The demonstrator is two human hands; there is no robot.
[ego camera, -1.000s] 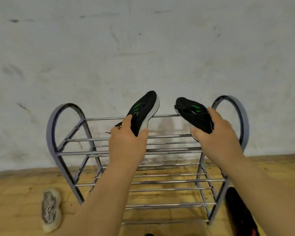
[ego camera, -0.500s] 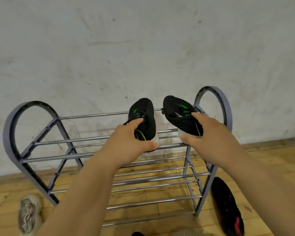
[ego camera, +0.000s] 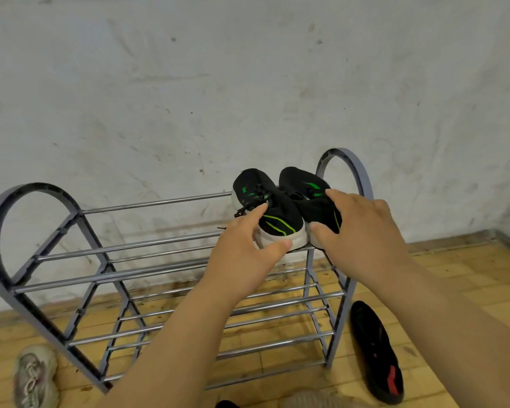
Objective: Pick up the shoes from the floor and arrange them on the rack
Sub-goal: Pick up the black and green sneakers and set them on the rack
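Note:
Two black sneakers with green stripes and white soles rest side by side at the right end of the top tier of the grey metal rack [ego camera: 147,245]. My left hand [ego camera: 242,257] pinches the heel of the left black-green sneaker [ego camera: 265,207], thumb on the sole, index finger on the laces. Over the heel of the right black-green sneaker [ego camera: 304,187], my right hand [ego camera: 362,231] wraps with its thumb on the sole. Both toes point toward the wall.
A black shoe with a red mark [ego camera: 374,351] lies on the wooden floor right of the rack. A pale worn sneaker [ego camera: 33,378] lies at the bottom left. Another pale shoe [ego camera: 312,401] peeks in at the bottom edge. The rack's other tiers hold nothing; a wall stands behind.
Both hands carried the sneakers right and down onto the top tier's right end, where they now sit close together. The view shifted so the rack sits further left.

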